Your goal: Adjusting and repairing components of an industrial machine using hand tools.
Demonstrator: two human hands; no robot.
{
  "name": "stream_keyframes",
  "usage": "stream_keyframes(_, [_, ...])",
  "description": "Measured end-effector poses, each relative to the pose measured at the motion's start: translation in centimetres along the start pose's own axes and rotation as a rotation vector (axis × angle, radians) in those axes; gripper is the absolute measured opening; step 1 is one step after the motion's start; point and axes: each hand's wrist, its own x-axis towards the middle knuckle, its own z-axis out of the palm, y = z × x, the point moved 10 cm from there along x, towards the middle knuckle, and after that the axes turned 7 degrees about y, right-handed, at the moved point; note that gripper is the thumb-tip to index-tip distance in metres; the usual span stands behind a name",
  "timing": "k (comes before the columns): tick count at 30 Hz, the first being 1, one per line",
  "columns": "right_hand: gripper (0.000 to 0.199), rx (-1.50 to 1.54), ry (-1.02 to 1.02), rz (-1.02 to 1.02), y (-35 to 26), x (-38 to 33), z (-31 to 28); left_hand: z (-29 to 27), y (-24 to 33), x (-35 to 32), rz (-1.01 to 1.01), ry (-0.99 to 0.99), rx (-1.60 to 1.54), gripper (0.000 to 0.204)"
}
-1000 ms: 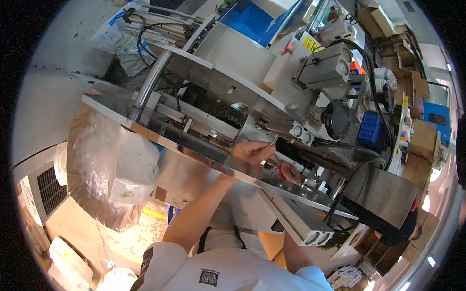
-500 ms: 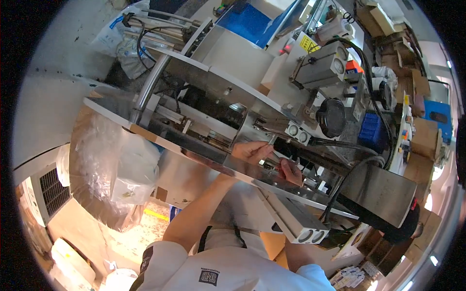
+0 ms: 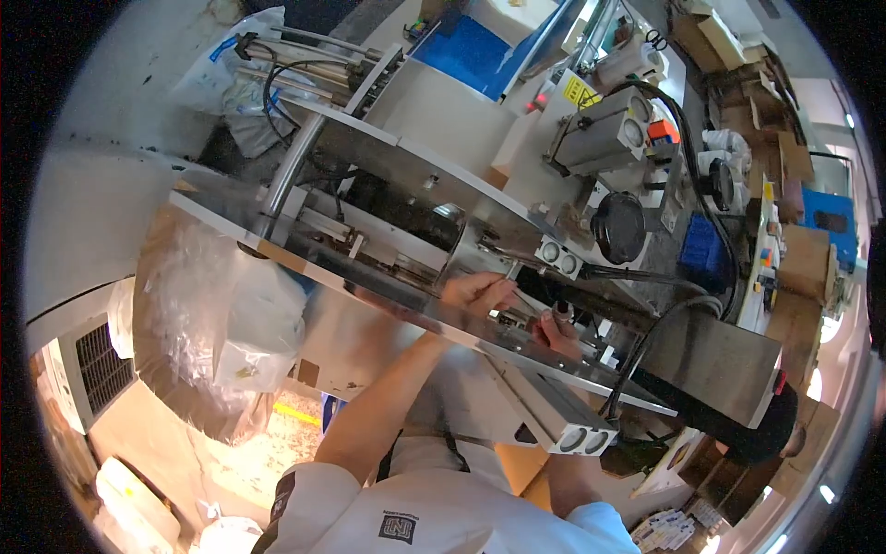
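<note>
Both of my hands reach over the near metal rail point(image 3: 388, 305) into the open bed of a machine. My left hand point(image 3: 475, 293) has its fingers closed on a thin metal rod point(image 3: 513, 269) that sticks up past the fingertips. To its right, lower inside the bed, my right hand point(image 3: 557, 337) has its thumb and fingers together around a small dark piece whose kind I cannot make out. Just beyond the hands sits a silver block with two round ends point(image 3: 559, 257). Metal edges hide part of the right hand and its wrist.
Black hoses point(image 3: 646, 277) loop at the right beside a steel box point(image 3: 711, 369). A twin-bore metal cylinder point(image 3: 581, 436) juts toward me from the near rail. A plastic-lined bag point(image 3: 217, 323) stands at left. A blue bin point(image 3: 706, 242) and cartons are farther right. Another person point(image 3: 761, 425) is at far right.
My right hand has shifted slightly right and down, and the dark piece at its fingertips now shows. My left hand stays nearly in place, still closed on the rod. The view has tilted slightly.
</note>
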Motion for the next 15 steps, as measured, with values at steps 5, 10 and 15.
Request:
stream_keyframes(5, [0.027,0.092,0.083,-0.117,-0.7,-1.1,-2.0,0.6,-1.2,0.1,-0.12,-0.041,-0.179,0.027])
stream_keyframes(10, [0.023,0.298,0.348,-0.113,-0.5,-4.0,-4.0,0.7,-1.8,-0.2,-0.264,-0.106,-0.251,0.03])
stream_keyframes(15, [0.037,0.309,0.187,-0.116,0.4,-3.1,-5.6,1.5,-1.8,-0.5,-0.357,-0.163,-0.366,0.035])
